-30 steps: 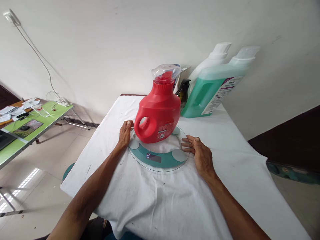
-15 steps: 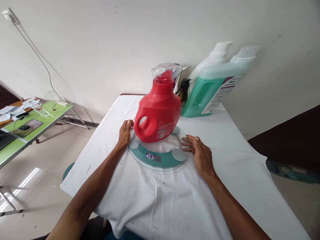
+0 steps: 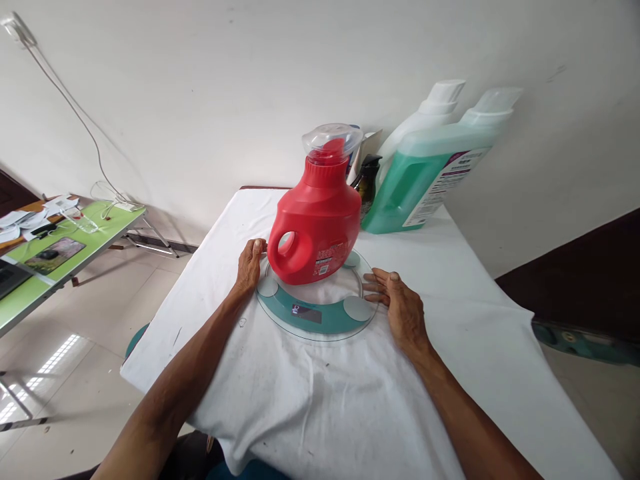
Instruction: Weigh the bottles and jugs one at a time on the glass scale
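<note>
A red detergent jug (image 3: pixel 316 227) with a clear cap stands upright on a round glass scale (image 3: pixel 315 313) with a teal band and a small display facing me. My left hand (image 3: pixel 249 267) rests flat on the white cloth, fingertips against the scale's left rim. On the other side my right hand (image 3: pixel 404 312) lies flat too, its fingers touching the right rim. Neither hand holds anything.
The white-clothed table (image 3: pixel 350 400) backs onto a white wall. At its far end lean a large green-liquid bottle (image 3: pixel 425 183) and a white bottle (image 3: pixel 423 120), with a dark spray bottle (image 3: pixel 367 183) beside them. A green side table (image 3: pixel 60 253) with papers and cables stands at the left.
Both hands and the jug stay put. The scale's display lit up with digits half a second ago and now looks dim again.
</note>
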Motion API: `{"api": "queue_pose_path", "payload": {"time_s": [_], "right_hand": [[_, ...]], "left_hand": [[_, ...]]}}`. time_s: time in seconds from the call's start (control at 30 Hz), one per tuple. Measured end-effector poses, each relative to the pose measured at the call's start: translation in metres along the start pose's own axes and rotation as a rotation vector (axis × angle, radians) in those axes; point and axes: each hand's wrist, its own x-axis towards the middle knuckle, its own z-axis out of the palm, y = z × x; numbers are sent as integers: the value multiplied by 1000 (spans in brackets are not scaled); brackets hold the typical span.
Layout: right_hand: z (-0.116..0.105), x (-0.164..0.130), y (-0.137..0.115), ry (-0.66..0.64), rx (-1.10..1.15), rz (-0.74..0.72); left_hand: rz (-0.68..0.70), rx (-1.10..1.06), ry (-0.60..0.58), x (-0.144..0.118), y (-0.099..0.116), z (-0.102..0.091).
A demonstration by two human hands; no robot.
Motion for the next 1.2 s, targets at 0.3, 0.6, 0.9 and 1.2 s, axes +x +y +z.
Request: {"api": "queue_pose_path", "payload": {"time_s": [0.3,0.6,0.9,1.2], "right_hand": [[1,1,4,5,15,-14],[-1,1,5,2,14,-10],[0,2,-2,8,40,3],[-3,-1,-12,-16,26,10]], "left_hand": [[-2,19,8,1,-2,0],[-12,-26,11,1,-7,1],[87,-276,77,-5,49,-5],[27,-207,-123,7,114,8]]}}
